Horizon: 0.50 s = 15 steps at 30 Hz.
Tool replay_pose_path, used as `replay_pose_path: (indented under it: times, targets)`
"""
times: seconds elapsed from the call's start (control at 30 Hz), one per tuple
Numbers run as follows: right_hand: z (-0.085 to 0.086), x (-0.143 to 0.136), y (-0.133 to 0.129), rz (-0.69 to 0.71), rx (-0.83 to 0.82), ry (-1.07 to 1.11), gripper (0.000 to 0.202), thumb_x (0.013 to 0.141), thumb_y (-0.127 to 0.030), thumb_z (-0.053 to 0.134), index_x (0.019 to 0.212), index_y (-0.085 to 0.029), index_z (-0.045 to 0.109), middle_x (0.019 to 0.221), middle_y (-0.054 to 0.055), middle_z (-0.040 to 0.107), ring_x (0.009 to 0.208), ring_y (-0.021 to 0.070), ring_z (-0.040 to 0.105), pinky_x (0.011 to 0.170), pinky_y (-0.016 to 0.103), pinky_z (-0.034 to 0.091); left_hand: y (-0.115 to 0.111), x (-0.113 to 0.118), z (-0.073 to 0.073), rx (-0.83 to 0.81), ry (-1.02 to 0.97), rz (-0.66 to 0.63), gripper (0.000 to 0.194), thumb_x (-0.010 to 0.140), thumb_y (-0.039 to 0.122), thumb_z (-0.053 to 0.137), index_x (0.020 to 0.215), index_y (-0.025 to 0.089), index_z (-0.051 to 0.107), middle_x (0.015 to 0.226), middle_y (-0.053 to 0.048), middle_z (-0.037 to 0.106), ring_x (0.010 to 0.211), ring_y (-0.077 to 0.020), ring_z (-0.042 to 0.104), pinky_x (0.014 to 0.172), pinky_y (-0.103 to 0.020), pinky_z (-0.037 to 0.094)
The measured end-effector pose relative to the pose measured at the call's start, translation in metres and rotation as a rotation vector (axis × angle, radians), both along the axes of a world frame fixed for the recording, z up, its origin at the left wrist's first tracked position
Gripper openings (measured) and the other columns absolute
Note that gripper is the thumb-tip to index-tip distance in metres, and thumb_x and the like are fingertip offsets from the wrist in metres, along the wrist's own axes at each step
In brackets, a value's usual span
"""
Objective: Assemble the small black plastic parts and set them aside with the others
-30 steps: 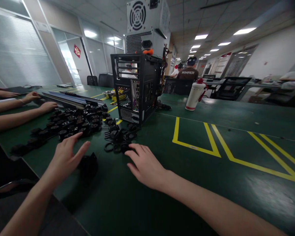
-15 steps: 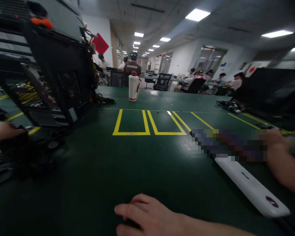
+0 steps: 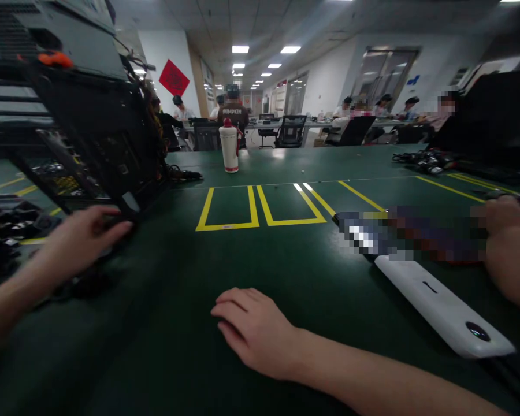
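My left hand (image 3: pixel 80 237) reaches in from the left with thumb and forefinger apart. Its fingertips are close to the lower corner of a black computer frame (image 3: pixel 125 159); whether they touch it is unclear. Below this hand lies a dark, hard-to-make-out heap (image 3: pixel 84 283). On the green table (image 3: pixel 164 341) rests my right hand (image 3: pixel 257 329), palm down, fingers loosely bent and nothing visible in them. To its right is a white elongated device (image 3: pixel 433 303), beside a phone-like object (image 3: pixel 359 234) that is partly pixelated.
Black cables and parts (image 3: pixel 8 231) lie at the left. A white cup with a red lid (image 3: pixel 230 147) stands beyond yellow tape outlines (image 3: pixel 227 227). Another person's hand (image 3: pixel 511 248) is at the right edge. Dark cables (image 3: pixel 429 160) lie near a black monitor (image 3: pixel 494 121). Several people sit behind.
My left hand has moved right and away from the dark parts, toward the frame's corner. My right hand sits higher in the view and further onto the table. The camera view has shifted.
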State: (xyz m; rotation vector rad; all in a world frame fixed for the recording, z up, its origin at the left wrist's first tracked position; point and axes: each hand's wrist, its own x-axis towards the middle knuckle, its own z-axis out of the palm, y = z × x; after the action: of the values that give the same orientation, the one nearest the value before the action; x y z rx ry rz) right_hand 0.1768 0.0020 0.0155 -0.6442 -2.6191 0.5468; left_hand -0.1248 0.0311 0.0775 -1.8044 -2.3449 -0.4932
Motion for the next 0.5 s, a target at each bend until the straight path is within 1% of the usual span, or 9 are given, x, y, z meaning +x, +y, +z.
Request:
replay_pose_path:
  times: [0.07,0.1,0.17,0.23,0.3,0.4,0.43,0.5]
  targets:
    - [-0.003,0.001,0.004,-0.125,-0.092,0.075,0.028,0.081,-0.023,0.041,0.109,-0.02,0.043,0.107,0.003,0.049,0.095,0.0144,0.048,0.082,0.031,0.041,-0.015,0.036,-0.021,-0.041,-0.09,-0.144,0.041,0.073,0.046,0.046,0.103,0.018,0.047,0.084,-0.002,0.053,0.072,-0.0156,0.052,0.064,-0.029,0.044]
    - [-0.005,0.001,0.006,-0.186,-0.128,0.101,0.032,0.08,-0.025,0.043,0.112,-0.021,0.041,0.109,0.004,0.047,0.098,0.0148,0.047,0.084,0.032,0.041,-0.021,0.056,-0.032,-0.051,-0.155,-0.223,0.04,0.074,0.047,0.043,0.102,0.019,0.047,0.087,-0.003,0.051,0.074,-0.0156,0.052,0.066,-0.029,0.044]
    - [-0.01,0.001,0.009,-0.289,-0.178,0.131,0.046,0.075,-0.032,0.05,0.118,-0.021,0.035,0.116,0.005,0.042,0.104,0.0177,0.043,0.087,0.035,0.039,-0.029,0.093,-0.053,-0.109,-0.271,-0.321,0.039,0.073,0.049,0.043,0.098,0.02,0.049,0.088,-0.003,0.049,0.072,-0.0157,0.051,0.063,-0.029,0.044]
    - [-0.015,0.001,0.011,-0.328,-0.228,0.125,0.062,0.068,-0.04,0.057,0.121,-0.022,0.03,0.12,0.006,0.037,0.109,0.0212,0.039,0.089,0.039,0.037,-0.035,0.115,-0.065,-0.126,-0.375,-0.369,0.039,0.072,0.049,0.043,0.098,0.02,0.049,0.089,-0.004,0.048,0.076,-0.0167,0.051,0.066,-0.031,0.045]
    - [-0.018,0.001,0.011,-0.313,-0.282,0.11,0.069,0.063,-0.044,0.06,0.122,-0.022,0.029,0.12,0.007,0.036,0.109,0.0228,0.039,0.088,0.04,0.038,-0.04,0.121,-0.069,-0.169,-0.495,-0.416,0.042,0.07,0.048,0.047,0.102,0.02,0.046,0.093,-0.005,0.046,0.079,-0.0176,0.051,0.066,-0.033,0.046]
    - [-0.02,-0.001,0.01,-0.27,-0.323,0.116,0.067,0.064,-0.042,0.059,0.121,-0.022,0.03,0.118,0.007,0.038,0.107,0.0218,0.041,0.088,0.04,0.038,-0.047,0.114,-0.069,-0.268,-0.695,-0.515,0.05,0.068,0.043,0.053,0.112,0.024,0.038,0.102,-0.006,0.042,0.083,-0.0173,0.052,0.063,-0.032,0.049]
    - [-0.021,-0.003,0.01,-0.263,-0.324,0.121,0.066,0.065,-0.041,0.059,0.121,-0.022,0.03,0.118,0.007,0.038,0.107,0.0214,0.041,0.088,0.04,0.038,-0.048,0.111,-0.069,-0.29,-0.732,-0.544,0.051,0.068,0.042,0.054,0.113,0.025,0.037,0.102,-0.005,0.042,0.082,-0.0167,0.052,0.063,-0.031,0.049]
    - [-0.022,-0.005,0.011,-0.268,-0.323,0.124,0.065,0.066,-0.038,0.059,0.122,-0.022,0.029,0.118,0.006,0.038,0.108,0.0213,0.041,0.09,0.04,0.037,-0.05,0.105,-0.07,-0.295,-0.706,-0.573,0.049,0.068,0.04,0.055,0.111,0.027,0.038,0.099,-0.004,0.043,0.081,-0.0161,0.052,0.062,-0.031,0.049]
